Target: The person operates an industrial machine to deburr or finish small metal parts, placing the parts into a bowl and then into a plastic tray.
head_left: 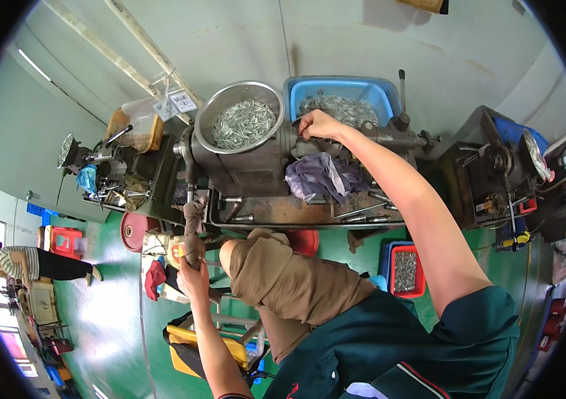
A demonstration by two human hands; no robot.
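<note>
My left hand (193, 278) is closed round the lower end of a cloth-wrapped lever (192, 229), which hangs from the left side of a bench machine (246, 171). My right hand (319, 125) reaches across to the machine's working end, its fingers pinched together; whatever is between them is too small to make out. Left of it, on top of the machine, sits a round metal bowl (205, 110) heaped with small shiny metal pieces (244, 124). Behind my right hand stands a blue plastic basin (386, 93) with more such pieces. A crumpled purple-grey rag (325, 177) lies below my right wrist.
Metal tools and rods (363, 216) lie in the machine's tray (283, 225). Similar machines stand left (100, 156) and right (496, 159). A red bin (420, 269) of metal pieces and a yellow stool (180, 359) are on the green floor. Another person (23, 263) stands far left.
</note>
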